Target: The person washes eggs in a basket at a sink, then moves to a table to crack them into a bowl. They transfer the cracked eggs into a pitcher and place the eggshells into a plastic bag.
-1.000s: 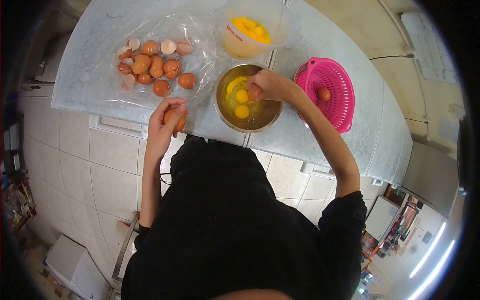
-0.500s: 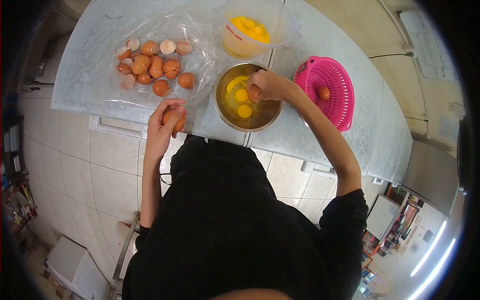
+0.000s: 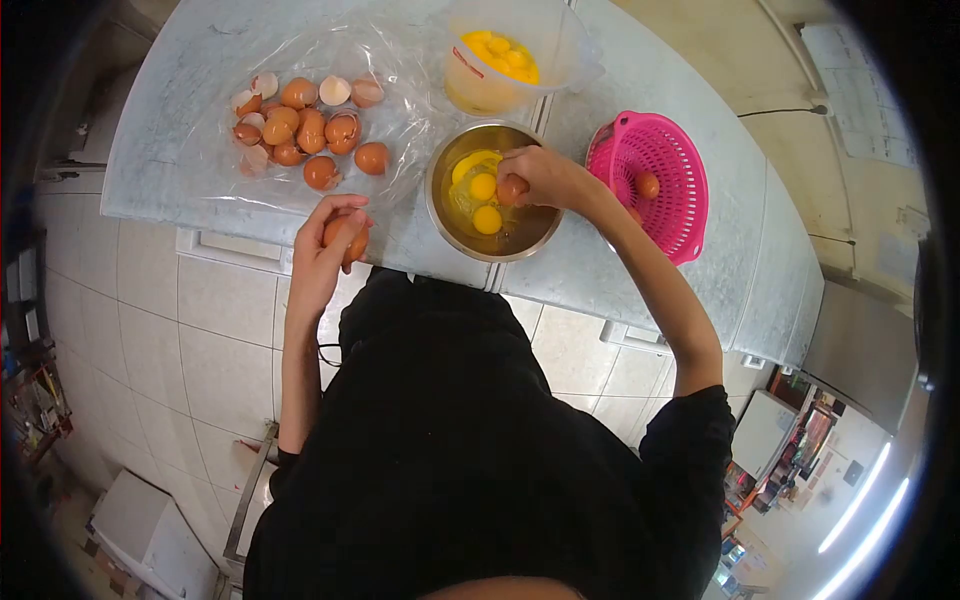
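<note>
My right hand (image 3: 538, 175) is over the steel bowl (image 3: 437, 215), its fingers closed round a brown egg (image 3: 513, 190). Whether that egg is whole or cracked is hidden by the fingers. Inside the bowl lie several yellow yolks (image 3: 483, 187) in clear egg white. At the table's front edge, left of the bowl, my left hand (image 3: 318, 250) curls round another brown egg (image 3: 352, 238), partly covered by the fingers. Just beyond it, broken brown eggshells (image 3: 311, 130) are heaped on a clear plastic sheet or bag (image 3: 400, 110).
Behind the bowl stands a translucent plastic jug (image 3: 565, 45) with yolks in it. To the right is a pink perforated basket (image 3: 680, 150) holding brown eggs (image 3: 647, 185). All of these rest on a grey table (image 3: 570, 290). Papers (image 3: 850, 85) hang on the wall at right.
The egg in my right hand shows slightly more beneath the fingers. Both hands keep their hold and have hardly moved.
</note>
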A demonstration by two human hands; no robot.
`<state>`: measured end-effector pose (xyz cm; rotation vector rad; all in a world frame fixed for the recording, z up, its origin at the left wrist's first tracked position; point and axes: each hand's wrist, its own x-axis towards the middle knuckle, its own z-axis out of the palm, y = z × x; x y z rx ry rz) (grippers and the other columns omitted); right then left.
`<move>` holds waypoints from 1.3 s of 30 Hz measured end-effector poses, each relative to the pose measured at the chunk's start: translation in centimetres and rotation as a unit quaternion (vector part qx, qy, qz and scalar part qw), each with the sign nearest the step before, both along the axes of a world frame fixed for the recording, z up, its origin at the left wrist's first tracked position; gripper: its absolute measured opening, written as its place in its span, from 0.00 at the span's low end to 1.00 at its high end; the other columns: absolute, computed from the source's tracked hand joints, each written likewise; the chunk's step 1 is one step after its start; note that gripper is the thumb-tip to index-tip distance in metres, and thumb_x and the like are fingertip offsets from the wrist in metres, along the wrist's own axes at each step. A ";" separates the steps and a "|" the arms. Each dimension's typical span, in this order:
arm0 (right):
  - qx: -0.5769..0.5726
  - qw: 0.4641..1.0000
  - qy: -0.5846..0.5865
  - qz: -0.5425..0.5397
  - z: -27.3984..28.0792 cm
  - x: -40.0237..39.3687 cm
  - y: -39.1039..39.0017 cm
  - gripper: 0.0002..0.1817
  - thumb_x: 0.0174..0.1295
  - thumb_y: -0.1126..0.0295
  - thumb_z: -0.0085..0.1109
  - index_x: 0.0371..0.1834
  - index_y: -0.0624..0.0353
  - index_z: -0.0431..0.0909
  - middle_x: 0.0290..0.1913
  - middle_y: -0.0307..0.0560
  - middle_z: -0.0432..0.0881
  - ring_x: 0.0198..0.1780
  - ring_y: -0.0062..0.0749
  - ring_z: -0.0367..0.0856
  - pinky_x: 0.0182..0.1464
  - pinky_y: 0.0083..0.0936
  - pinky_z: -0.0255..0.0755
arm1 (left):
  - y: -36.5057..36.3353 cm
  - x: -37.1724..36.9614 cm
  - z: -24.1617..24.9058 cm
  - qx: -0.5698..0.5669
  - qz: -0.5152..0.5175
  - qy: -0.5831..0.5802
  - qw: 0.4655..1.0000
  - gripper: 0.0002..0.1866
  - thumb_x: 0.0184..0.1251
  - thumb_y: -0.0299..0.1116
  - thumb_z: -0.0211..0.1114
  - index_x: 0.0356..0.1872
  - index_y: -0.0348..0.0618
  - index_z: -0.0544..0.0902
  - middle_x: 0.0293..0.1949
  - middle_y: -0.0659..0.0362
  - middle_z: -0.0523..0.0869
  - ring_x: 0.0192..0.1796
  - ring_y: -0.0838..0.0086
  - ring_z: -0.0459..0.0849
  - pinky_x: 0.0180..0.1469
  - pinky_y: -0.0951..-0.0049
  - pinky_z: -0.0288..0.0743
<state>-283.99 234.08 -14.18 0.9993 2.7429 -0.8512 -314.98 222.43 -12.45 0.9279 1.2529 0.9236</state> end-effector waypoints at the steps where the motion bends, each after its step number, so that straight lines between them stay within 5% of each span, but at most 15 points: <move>1: -0.002 1.000 0.004 -0.003 -0.1 0.0 -0.1 0.09 0.40 0.76 0.61 0.29 0.59 0.80 0.33 0.50 0.81 0.39 0.46 0.80 0.42 0.36 0.73 | 0.0 0.1 -0.1 0.005 0.001 0.001 1.000 0.13 0.68 0.38 0.58 0.47 0.43 0.78 0.33 0.61 0.81 0.26 0.84 0.75 0.21 0.85 0.61; 24: -0.050 0.999 -0.014 0.000 0.8 -0.4 -1.9 0.14 0.39 0.80 0.67 0.32 0.60 0.77 0.37 0.48 0.79 0.44 0.45 0.76 0.49 0.34 0.70 | -0.3 0.2 0.0 0.004 -0.002 0.012 1.000 0.13 0.67 0.40 0.58 0.47 0.44 0.78 0.33 0.62 0.81 0.25 0.83 0.76 0.21 0.85 0.60; 39: -0.204 0.977 -0.038 0.052 0.5 -1.9 0.6 0.19 0.36 0.75 0.74 0.37 0.59 0.84 0.35 0.49 0.85 0.35 0.39 0.83 0.39 0.29 0.75 | -0.5 -0.2 0.2 0.004 -0.001 0.002 1.000 0.13 0.68 0.38 0.58 0.48 0.43 0.77 0.34 0.60 0.82 0.25 0.83 0.76 0.20 0.85 0.60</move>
